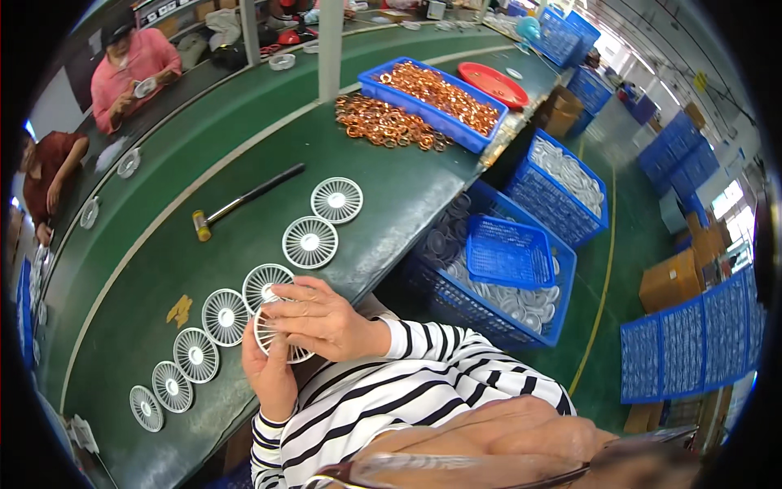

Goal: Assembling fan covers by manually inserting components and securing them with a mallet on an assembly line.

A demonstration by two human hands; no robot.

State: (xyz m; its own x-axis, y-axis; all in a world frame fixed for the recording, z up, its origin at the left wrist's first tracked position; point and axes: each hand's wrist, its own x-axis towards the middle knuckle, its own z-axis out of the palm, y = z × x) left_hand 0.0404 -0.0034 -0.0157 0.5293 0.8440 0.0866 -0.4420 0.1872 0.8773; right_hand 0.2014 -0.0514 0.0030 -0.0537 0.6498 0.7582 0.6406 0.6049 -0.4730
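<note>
Close to the table's near edge, a white spoked disc (299, 355) is held between my two hands. My left hand (271, 376) grips it from below with the thumb up against its face. My right hand (319, 319) lies over its top, fingers bent across it and partly hiding it. Just beyond is another white spoked disc (267, 281), partly covered by my right fingers. More of these discs lie flat in a slanting row: one disc (222, 317) and several smaller-looking ones (173, 386) to the left, two discs (310, 242) farther off to the right.
A hammer (244, 201) with a yellow head and small yellowish pieces (179, 310) lie on the green table (244, 244). Copper-coloured rings (383, 122) are heaped beside a full blue tray (481, 147). Blue crates (456, 301) stand right. Two people (134, 65) sit across.
</note>
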